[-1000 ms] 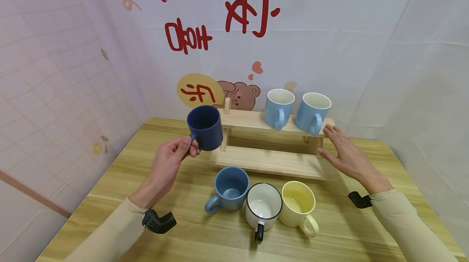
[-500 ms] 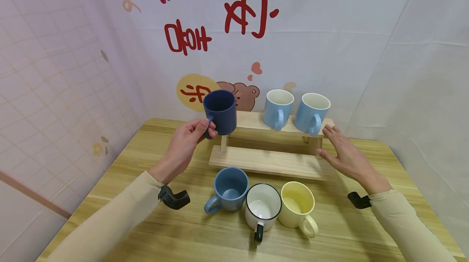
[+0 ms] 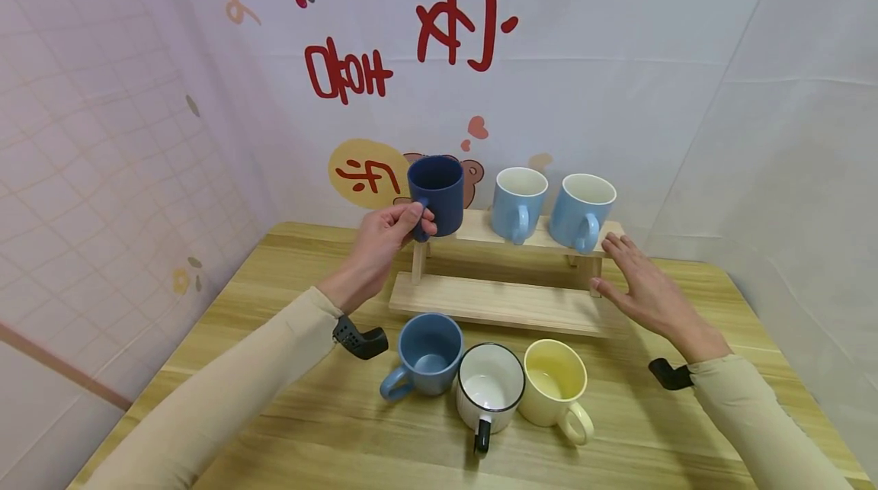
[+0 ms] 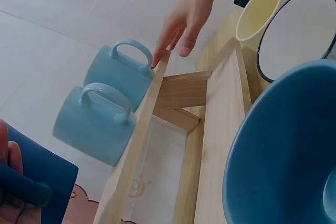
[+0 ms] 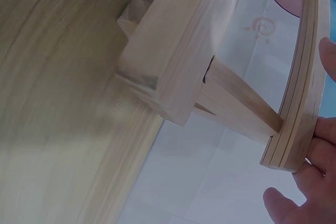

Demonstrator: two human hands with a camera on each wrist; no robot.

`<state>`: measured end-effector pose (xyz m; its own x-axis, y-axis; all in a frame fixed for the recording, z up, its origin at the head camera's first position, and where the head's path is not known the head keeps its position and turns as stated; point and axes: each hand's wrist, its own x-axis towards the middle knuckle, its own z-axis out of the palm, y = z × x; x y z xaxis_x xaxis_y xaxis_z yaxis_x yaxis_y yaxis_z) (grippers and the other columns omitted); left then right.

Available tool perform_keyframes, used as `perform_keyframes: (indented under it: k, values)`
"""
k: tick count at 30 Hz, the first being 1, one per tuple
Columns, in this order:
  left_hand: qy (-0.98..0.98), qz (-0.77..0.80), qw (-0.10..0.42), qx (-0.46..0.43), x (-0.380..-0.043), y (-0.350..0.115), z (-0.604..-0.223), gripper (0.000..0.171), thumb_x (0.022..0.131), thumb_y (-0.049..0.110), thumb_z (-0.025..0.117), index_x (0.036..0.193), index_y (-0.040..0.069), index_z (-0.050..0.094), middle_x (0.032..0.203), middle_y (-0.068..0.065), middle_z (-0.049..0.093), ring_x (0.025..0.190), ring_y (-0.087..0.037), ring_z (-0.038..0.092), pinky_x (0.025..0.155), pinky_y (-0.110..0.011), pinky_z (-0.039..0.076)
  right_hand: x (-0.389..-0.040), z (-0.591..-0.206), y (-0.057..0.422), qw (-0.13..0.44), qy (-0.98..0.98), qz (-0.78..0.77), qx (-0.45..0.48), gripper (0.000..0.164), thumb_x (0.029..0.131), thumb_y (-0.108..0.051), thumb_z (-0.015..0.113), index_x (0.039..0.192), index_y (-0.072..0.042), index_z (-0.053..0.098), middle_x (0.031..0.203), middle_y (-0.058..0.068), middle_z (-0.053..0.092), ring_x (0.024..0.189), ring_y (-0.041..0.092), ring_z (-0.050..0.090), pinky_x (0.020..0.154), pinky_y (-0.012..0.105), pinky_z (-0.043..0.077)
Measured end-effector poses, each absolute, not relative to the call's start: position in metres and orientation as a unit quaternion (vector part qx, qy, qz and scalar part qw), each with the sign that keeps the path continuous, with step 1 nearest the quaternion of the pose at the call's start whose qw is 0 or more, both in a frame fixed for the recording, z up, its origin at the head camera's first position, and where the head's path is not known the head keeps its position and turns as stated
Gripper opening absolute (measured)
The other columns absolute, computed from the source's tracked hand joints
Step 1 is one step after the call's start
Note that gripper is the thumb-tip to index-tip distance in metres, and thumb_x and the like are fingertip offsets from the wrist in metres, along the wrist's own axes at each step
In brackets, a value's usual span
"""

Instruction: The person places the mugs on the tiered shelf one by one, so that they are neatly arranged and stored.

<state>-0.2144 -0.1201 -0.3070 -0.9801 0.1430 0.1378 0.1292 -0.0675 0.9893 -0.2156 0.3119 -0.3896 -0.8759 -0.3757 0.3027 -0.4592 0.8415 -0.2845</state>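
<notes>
My left hand (image 3: 384, 242) pinches a dark blue mug (image 3: 442, 204) by its handle, over the left end of the upper board of a wooden two-tier rack (image 3: 494, 299). In the left wrist view a gap shows between this mug (image 4: 42, 177) and the board. Two light blue mugs, one in the middle (image 3: 514, 208) and one at the right (image 3: 576, 212), stand upright on that board, handles forward. My right hand (image 3: 652, 296) touches the board's right end with fingers extended; the right wrist view shows its fingers (image 5: 323, 153) against the board's edge.
In front of the rack, a medium blue mug (image 3: 428, 353), a white black-rimmed mug (image 3: 490, 391) and a yellow mug (image 3: 552, 383) stand close together on the wooden table (image 3: 309, 429). A printed white cloth (image 3: 617, 40) hangs behind the rack.
My left hand has carried the dark blue mug to the right and up, from beside the rack to over the upper board's left end. My right hand has stayed at the board's right end.
</notes>
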Motion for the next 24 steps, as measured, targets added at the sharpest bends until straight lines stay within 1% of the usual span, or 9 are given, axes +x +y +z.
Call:
perform_keyframes:
  k: [2,6,9,13,17,20,24]
  values:
    - [0.687,0.719,0.008,0.102,-0.218,-0.115,-0.308,0.035,0.108,0.029,0.057,0.110,-0.002,0.071,0.088,-0.001,0.075,0.118,-0.024,0.063,0.113,-0.040,0.045,-0.216,-0.389,0.312,0.118,-0.952,0.176,0.220,0.079,0.102,-0.035,0.068,0.158,0.006,0.032,0.166,0.026,0.027,0.155,0.045,0.018,0.118,0.067,0.024]
    - [0.690,0.715,0.013,0.112,-0.226,-0.106,-0.311,0.036,0.108,0.028,0.056,0.112,-0.004,0.072,0.099,-0.008,0.075,0.126,-0.022,0.059,0.115,-0.039,0.042,-0.216,-0.389,0.311,0.120,-0.952,0.176,0.221,0.079,0.102,-0.035,0.068,0.158,0.006,0.032,0.166,0.026,0.027,0.154,0.046,0.019,0.118,0.067,0.025]
    - [0.695,0.710,0.013,0.113,-0.232,-0.101,-0.314,0.037,0.108,0.028,0.056,0.112,-0.005,0.073,0.103,-0.013,0.075,0.127,-0.022,0.058,0.115,-0.039,0.043,-0.217,-0.389,0.311,0.120,-0.952,0.173,0.221,0.078,0.102,-0.037,0.067,0.158,0.006,0.034,0.166,0.026,0.027,0.154,0.046,0.020,0.117,0.067,0.026]
    - [0.704,0.702,0.012,0.108,-0.239,-0.096,-0.318,0.037,0.108,0.027,0.056,0.113,-0.006,0.073,0.101,-0.012,0.077,0.125,-0.022,0.059,0.110,-0.041,0.046,-0.217,-0.388,0.310,0.119,-0.954,0.169,0.218,0.078,0.102,-0.038,0.067,0.157,0.007,0.034,0.165,0.026,0.028,0.154,0.046,0.020,0.115,0.069,0.027]
    - [0.705,0.701,0.017,0.105,-0.246,-0.092,-0.321,0.039,0.109,0.027,0.055,0.115,-0.007,0.072,0.098,-0.010,0.078,0.125,-0.022,0.059,0.108,-0.041,0.046,-0.217,-0.388,0.310,0.116,-0.954,0.171,0.216,0.077,0.103,-0.037,0.066,0.157,0.007,0.034,0.165,0.026,0.027,0.154,0.046,0.020,0.116,0.069,0.027]
    - [0.700,0.706,0.025,0.100,-0.250,-0.090,-0.324,0.039,0.109,0.027,0.055,0.117,-0.007,0.072,0.100,-0.011,0.078,0.127,-0.022,0.060,0.110,-0.042,0.046,-0.218,-0.388,0.310,0.113,-0.954,0.174,0.218,0.077,0.103,-0.037,0.066,0.157,0.008,0.033,0.165,0.027,0.027,0.154,0.047,0.019,0.116,0.068,0.026]
    - [0.701,0.706,0.045,0.096,-0.256,-0.089,-0.328,0.038,0.108,0.028,0.055,0.119,-0.004,0.073,0.108,-0.013,0.078,0.129,-0.020,0.059,0.115,-0.042,0.042,-0.218,-0.388,0.311,0.112,-0.953,0.177,0.220,0.078,0.103,-0.036,0.066,0.157,0.008,0.033,0.165,0.027,0.027,0.154,0.047,0.018,0.117,0.068,0.025]
